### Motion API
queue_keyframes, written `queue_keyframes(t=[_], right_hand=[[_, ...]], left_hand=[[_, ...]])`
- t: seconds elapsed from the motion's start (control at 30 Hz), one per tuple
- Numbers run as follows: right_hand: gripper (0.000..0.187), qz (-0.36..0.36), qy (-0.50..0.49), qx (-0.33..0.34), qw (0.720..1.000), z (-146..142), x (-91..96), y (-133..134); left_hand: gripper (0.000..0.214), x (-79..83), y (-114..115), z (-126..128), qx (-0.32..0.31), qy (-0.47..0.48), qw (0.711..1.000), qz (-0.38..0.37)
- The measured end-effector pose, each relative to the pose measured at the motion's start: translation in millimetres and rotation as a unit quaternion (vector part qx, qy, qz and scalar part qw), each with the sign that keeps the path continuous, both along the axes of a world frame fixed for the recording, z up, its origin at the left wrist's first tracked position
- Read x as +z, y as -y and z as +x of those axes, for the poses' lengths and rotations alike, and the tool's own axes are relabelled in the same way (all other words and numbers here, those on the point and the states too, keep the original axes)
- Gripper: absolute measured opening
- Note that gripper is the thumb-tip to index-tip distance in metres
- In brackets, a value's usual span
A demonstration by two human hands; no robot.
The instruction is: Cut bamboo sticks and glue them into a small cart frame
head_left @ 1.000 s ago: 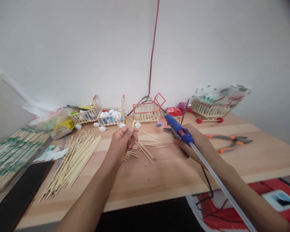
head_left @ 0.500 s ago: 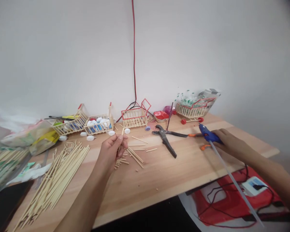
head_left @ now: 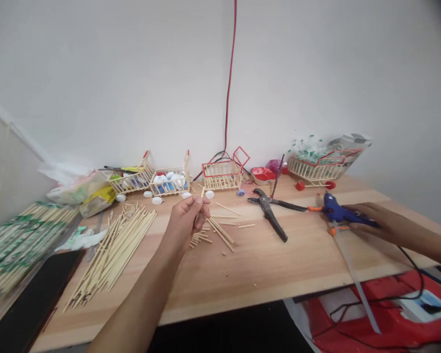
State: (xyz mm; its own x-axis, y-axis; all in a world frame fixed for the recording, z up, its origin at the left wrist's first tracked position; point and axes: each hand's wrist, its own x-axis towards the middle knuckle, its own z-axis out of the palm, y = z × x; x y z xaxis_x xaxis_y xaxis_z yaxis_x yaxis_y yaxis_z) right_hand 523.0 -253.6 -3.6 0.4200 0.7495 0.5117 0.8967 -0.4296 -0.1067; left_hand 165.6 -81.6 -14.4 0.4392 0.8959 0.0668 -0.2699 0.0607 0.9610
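My left hand [head_left: 189,214] pinches a short wooden stick [head_left: 203,191] upright between thumb and fingers, above the table. On the right, my right hand [head_left: 380,223] is around the handle of a blue glue gun [head_left: 340,212], low over the tabletop, with part of its fingers hidden. From the gun's back a long translucent glue stick [head_left: 356,282] sticks out past the table's front edge. Cut stick pieces [head_left: 220,233] lie just right of my left hand. Between my hands rest black-jawed pliers [head_left: 270,215] and a second tool with orange-tipped handles [head_left: 296,206].
Small stick-built carts [head_left: 222,177] stand along the wall, one [head_left: 314,169] with red wheels. A red paint tray [head_left: 262,175] holds a brush [head_left: 278,176]. Long sticks [head_left: 121,250], packaged sticks [head_left: 25,240] and a black phone-like slab [head_left: 36,299] lie left. A red stool [head_left: 385,314] bears a power strip [head_left: 424,306].
The view has turned left, so the scene sits further right. My right hand and the glue gun have moved lower, nearer the tabletop. My left hand still pinches the short stick.
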Motion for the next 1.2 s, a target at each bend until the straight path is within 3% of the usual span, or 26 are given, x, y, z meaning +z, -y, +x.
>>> queue_keyframes(t=[0.17,0.27,0.37,0.43,0.5,0.63,0.7,0.8,0.9,1.03,1.2], right_hand=[[0.046,-0.022,0.002,0.013,1.0,16,18.4,7],[0.038,-0.074,-0.031,0.058,0.995,16,31.2,1],[0.033,-0.121,-0.065,0.202,0.97,-24,31.9,-21],[0.027,-0.186,-0.095,0.334,0.919,-67,22.7,-44],[0.022,-0.202,-0.087,0.377,0.9,-108,8.0,-68],[0.014,-0.283,-0.026,0.325,0.902,-150,-21.9,-97],[0.013,-0.308,-0.012,0.287,0.907,-151,-30.6,-100],[0.011,-0.316,-0.032,0.285,0.904,-143,-30.0,-100],[0.014,-0.275,-0.076,0.307,0.908,-145,-13.3,-105],[0.015,-0.078,-0.165,0.362,0.914,-177,9.1,-123],[0.013,0.07,-0.261,0.362,0.892,-222,-1.5,-136]], left_hand=[[0.031,5.9,2,-12,-0.005,-0.008,1.0,0.003],[0.031,3.7,0,-22,-0.001,-0.022,1.0,0.005],[0.034,-4.5,-9,-30,0.018,-0.024,1.0,0.008],[0.036,-10.3,-15,-34,0.036,-0.017,0.999,0.003],[0.036,-14.1,-20,-37,0.046,-0.005,0.999,0.001],[0.036,-15.5,-20,-40,0.041,0.01,0.999,-0.005],[0.036,-15.0,-17,-39,0.029,0.012,0.999,-0.01],[0.034,-14.8,-12,-37,0.014,0.012,1.0,-0.006],[0.033,-15.8,-8,-35,0.004,0.013,1.0,-0.005],[0.032,-17.8,-4,-33,-0.004,0.005,1.0,-0.004],[0.029,-17.8,-3,-32,0.006,0.002,1.0,-0.008]])
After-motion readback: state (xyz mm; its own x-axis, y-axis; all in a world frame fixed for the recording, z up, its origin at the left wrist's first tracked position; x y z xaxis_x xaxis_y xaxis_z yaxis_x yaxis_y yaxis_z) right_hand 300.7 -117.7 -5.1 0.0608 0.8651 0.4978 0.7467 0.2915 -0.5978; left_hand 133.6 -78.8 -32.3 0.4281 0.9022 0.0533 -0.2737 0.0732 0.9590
